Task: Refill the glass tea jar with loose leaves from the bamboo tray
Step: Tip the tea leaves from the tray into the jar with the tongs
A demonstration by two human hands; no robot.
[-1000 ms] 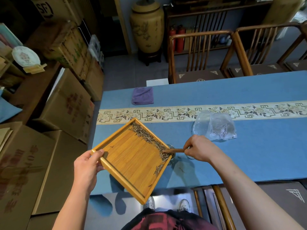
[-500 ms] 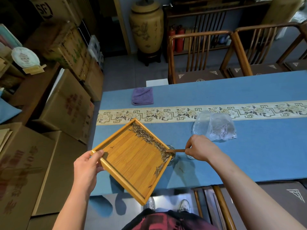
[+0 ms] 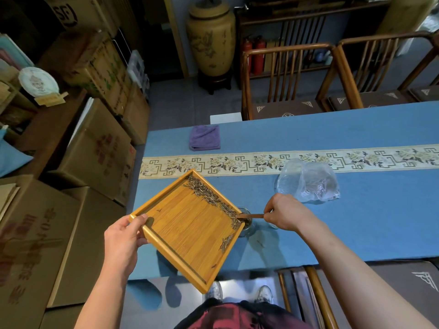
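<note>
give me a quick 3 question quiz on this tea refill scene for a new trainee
1. True or false: the left hand grips a corner of the bamboo tray and holds it over the table edge.
2. Multiple choice: what does the right hand pinch? A) a purple cloth B) a thin wooden scoop C) a plastic bag
3. Fill in: most of the loose leaves lie along the tray's upper right rim, which leads toward the ____ .

Key:
1. True.
2. B; its tip is at the tray corner above the glass tea jar.
3. Glass tea jar, partly hidden under that corner.
</note>
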